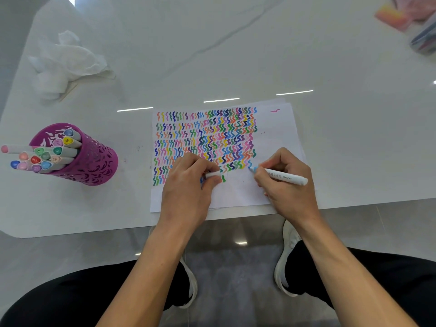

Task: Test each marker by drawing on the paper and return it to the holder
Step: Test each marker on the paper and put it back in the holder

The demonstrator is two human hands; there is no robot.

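Note:
A white paper point(276, 135) covered in rows of coloured squiggles lies near the table's front edge. My right hand point(286, 182) grips a white marker point(286, 177) whose light-blue tip touches the paper at the end of a squiggle row. My left hand point(188, 185) rests on the paper's lower left and holds the marker's white cap point(213, 174) in curled fingers. A purple cut-out holder point(94, 159) full of several markers point(44, 154) stands to the left.
A crumpled white tissue point(68, 62) lies at the back left. Blurred pink and orange items point(396, 15) and a clear case point(424, 41) sit at the far right corner. The white marble table's front edge point(354, 204) runs just below the paper.

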